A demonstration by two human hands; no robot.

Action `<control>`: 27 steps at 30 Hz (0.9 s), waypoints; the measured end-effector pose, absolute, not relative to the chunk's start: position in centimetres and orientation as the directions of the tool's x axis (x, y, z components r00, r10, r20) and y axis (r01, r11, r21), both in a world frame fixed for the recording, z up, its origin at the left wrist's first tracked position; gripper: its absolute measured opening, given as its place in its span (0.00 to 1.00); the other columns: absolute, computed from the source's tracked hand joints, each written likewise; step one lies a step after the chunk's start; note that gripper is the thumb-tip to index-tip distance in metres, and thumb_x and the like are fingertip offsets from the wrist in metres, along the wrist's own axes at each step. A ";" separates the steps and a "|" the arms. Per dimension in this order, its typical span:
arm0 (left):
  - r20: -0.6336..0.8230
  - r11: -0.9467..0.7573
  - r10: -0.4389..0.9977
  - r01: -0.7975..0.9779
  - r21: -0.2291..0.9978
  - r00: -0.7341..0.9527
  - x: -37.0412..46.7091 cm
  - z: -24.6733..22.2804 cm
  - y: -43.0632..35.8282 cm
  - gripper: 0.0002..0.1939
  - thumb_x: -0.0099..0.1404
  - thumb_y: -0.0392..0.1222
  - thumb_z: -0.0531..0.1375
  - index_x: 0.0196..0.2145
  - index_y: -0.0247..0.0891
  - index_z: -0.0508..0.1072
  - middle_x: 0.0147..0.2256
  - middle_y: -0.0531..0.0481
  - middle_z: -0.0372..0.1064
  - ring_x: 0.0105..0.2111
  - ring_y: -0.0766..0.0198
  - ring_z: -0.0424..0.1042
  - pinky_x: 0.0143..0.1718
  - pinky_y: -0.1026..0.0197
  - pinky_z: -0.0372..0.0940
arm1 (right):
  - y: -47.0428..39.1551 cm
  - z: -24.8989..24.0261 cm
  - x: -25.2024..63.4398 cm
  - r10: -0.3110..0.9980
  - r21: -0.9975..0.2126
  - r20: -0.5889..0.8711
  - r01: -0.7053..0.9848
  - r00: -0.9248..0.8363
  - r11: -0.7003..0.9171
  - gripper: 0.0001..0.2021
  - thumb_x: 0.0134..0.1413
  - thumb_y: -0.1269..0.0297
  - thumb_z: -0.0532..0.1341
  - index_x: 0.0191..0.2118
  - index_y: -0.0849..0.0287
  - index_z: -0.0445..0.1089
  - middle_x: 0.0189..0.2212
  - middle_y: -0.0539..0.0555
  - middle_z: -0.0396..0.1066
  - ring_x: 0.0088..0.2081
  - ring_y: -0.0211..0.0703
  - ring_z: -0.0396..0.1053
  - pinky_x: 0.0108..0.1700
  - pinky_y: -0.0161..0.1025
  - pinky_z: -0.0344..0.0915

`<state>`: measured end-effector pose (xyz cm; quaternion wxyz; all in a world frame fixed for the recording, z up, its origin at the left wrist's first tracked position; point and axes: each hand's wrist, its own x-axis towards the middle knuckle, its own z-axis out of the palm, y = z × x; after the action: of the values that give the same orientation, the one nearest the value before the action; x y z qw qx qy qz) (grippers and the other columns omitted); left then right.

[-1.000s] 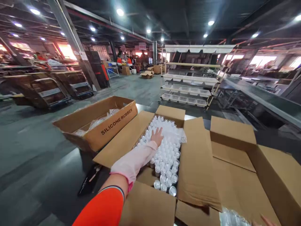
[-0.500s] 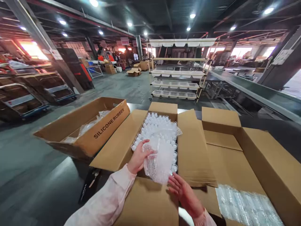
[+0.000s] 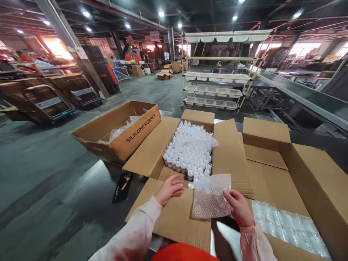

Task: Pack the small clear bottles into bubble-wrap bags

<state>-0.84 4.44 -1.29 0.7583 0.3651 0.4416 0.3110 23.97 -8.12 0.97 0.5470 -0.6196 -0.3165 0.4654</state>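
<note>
Clear, dimpled bubble wrap (image 3: 210,199), right grip (image 3: 240,208) pinching its edge, left grip (image 3: 169,190) parted

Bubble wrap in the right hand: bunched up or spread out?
Spread out: the bubble wrap shows a broad, roughly rectangular face, the right hand pinching it at one edge.

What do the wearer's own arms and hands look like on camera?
The left hand and right hand are ungloved. The left sleeve and right sleeve are pale pink and loose, the right one gathered at the wrist. No cables or markings show on them.
</note>
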 end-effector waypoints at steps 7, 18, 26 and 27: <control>-0.334 0.222 0.900 0.363 0.905 0.281 0.7 -4.5 9.0 0.19 0.56 0.32 0.60 0.47 0.34 0.67 0.40 0.44 0.71 0.34 0.63 0.73 0.33 0.61 0.68 | -7.7 2.3 24.3 0.780 -0.542 0.257 0.753 0.571 -0.373 0.17 0.53 0.63 0.54 0.46 0.65 0.70 0.42 0.66 0.69 0.43 0.57 0.66 0.42 0.50 0.61; -0.237 0.069 0.924 0.480 0.875 0.299 6.5 -7.8 12.5 0.10 0.38 0.31 0.68 0.19 0.37 0.70 0.25 0.48 0.71 0.42 0.49 0.70 0.46 0.55 0.60 | -7.6 -2.5 13.8 0.971 -0.254 -0.083 0.938 0.222 -0.236 0.07 0.51 0.61 0.62 0.31 0.60 0.69 0.30 0.59 0.74 0.32 0.50 0.71 0.31 0.39 0.59; -0.143 0.132 0.938 0.058 0.990 0.316 1.2 -2.9 10.1 0.20 0.58 0.55 0.55 0.42 0.39 0.65 0.33 0.49 0.70 0.35 0.61 0.72 0.37 0.60 0.65 | -8.5 -2.8 16.9 0.927 -0.700 -0.180 0.619 0.330 -0.357 0.08 0.43 0.71 0.61 0.18 0.58 0.68 0.17 0.51 0.70 0.23 0.41 0.65 0.27 0.36 0.54; -0.142 0.147 0.926 0.013 0.989 0.350 0.8 -2.1 9.0 0.23 0.60 0.58 0.52 0.46 0.39 0.63 0.32 0.50 0.69 0.31 0.62 0.72 0.33 0.60 0.66 | -8.5 -3.1 17.2 0.918 -0.727 -0.207 0.575 0.338 -0.375 0.08 0.41 0.67 0.63 0.17 0.58 0.67 0.15 0.49 0.68 0.21 0.39 0.64 0.25 0.35 0.53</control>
<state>0.76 9.04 -2.12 0.6197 0.5394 0.4353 0.3683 17.21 -8.52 -3.08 0.2776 -0.7693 -0.4852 0.3094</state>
